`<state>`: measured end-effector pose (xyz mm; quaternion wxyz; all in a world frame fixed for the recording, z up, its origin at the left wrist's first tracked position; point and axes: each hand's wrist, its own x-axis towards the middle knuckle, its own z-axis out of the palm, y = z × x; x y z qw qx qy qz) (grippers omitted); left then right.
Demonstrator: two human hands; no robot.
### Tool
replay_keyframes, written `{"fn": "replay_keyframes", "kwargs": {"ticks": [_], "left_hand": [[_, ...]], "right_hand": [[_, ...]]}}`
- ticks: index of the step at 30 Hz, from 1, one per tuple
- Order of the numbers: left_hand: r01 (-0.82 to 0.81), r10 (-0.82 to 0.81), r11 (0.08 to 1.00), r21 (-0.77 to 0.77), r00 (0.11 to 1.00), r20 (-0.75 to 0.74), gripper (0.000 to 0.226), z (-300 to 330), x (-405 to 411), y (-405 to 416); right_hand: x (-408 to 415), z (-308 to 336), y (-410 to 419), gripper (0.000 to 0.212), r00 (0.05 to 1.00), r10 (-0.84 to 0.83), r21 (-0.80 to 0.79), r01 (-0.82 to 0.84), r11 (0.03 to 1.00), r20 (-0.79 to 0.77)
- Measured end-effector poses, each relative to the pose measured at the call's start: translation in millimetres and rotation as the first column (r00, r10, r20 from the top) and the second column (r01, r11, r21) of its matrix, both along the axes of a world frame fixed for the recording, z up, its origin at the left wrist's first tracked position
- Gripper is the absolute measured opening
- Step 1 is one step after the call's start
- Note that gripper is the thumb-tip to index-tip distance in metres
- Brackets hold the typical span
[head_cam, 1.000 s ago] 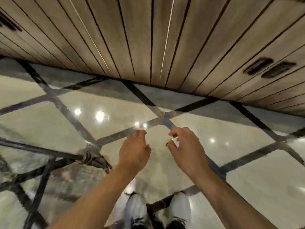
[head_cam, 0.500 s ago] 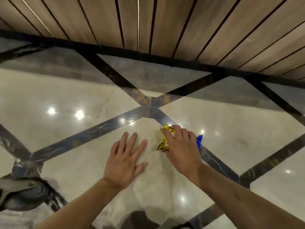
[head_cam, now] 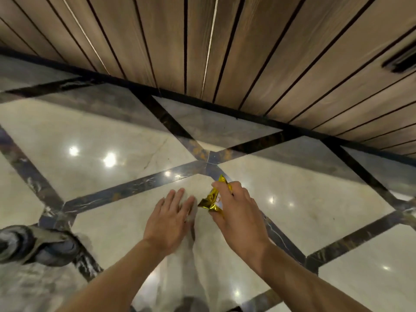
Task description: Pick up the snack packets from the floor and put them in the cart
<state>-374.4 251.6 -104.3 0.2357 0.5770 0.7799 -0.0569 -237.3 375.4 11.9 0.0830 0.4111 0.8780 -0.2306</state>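
Observation:
A shiny gold snack packet is pinched between the fingers and thumb of my right hand, low over the polished marble floor. Most of the packet is covered by that hand; only its crinkled gold end and a top corner show. My left hand is just left of it, fingers straight and close together, palm down above the floor, holding nothing. Of the cart, only a grey caster wheel shows at the lower left edge.
The floor is cream marble with dark diagonal inlay bands and bright light reflections. A wood-slat wall with a dark base strip runs across the back. My light trouser legs show below my hands.
My right hand has closed round the gold packet and lifted it a little off the floor. My left hand's fingers have drawn together. The cart wheel has come further into view at left.

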Motion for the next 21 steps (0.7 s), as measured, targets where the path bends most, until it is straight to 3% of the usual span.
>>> {"fn": "replay_keyframes", "kwargs": {"ticks": [2,6,14,18,21], "left_hand": [[-0.125,0.125,0.992,-0.009,0.992,0.003,0.059,45.2,-3.7,6.9],[-0.198,0.196,0.975,0.097,0.98,0.025,0.05,167.5,-10.9,12.0],[-0.372,0.36,0.895,0.246,0.928,0.096,0.052,525.6,-17.2,-31.7],[-0.496,0.499,0.802,0.333,0.862,0.084,0.054,691.3,-22.6,-72.6],[-0.565,0.602,0.718,0.408,0.797,0.045,0.051,764.6,-34.8,-111.9]], "right_hand": [[-8.3,37.2,-7.0,0.058,0.999,-0.01,0.008,0.01,1.0,-0.044],[-14.5,135.7,-20.4,0.057,0.99,-0.058,0.039,0.063,0.997,-0.13],[-34.1,427.4,-50.0,0.051,0.978,-0.081,0.008,0.085,0.996,-0.193],[-58.3,578.7,-71.0,0.047,0.967,-0.027,0.023,0.034,0.999,-0.255],[-78.9,649.5,-91.6,0.047,0.96,0.043,0.028,-0.036,0.999,-0.275]]}}
